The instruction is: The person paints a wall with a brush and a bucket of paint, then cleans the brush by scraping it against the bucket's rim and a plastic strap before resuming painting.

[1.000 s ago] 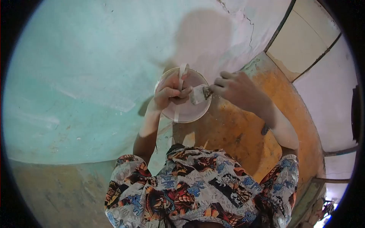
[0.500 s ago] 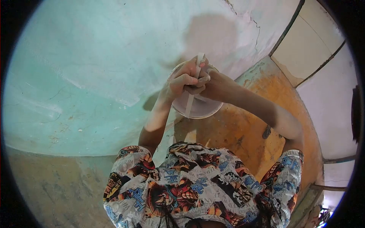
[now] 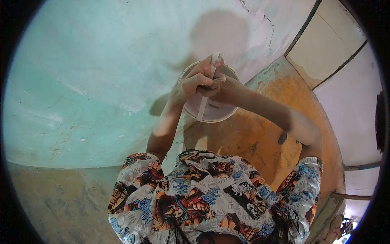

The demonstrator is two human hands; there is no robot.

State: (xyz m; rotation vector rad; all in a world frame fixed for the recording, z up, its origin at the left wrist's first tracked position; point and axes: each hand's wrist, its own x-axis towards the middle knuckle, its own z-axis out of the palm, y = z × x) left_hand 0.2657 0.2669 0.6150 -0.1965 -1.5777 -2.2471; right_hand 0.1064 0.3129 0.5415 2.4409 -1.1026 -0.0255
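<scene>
Below my hands is a round white bucket (image 3: 226, 114), its rim showing around them. A pale flat strip (image 3: 202, 107) runs across its mouth, passing up between my fingers and out past them at the top. My left hand (image 3: 194, 85) is closed around this strip. Against it, from the other side, presses my right hand (image 3: 225, 89), its fingers curled and partly covered by my left hand. What the right hand grips is hidden. Whitish residue coats the fingers. Inside the bucket a whitish surface shows, with a small dark mark.
A turquoise wall (image 3: 93, 73) with cracks and pale smears rises in front and to the left. An orange, worn surface (image 3: 248, 138) lies right of the bucket. Pale panels (image 3: 329, 40) with dark edges stand at the far right.
The view has shifted slightly. My hands keep nearly the same hold over the bucket, and a dark mark inside it is now visible below my right hand.
</scene>
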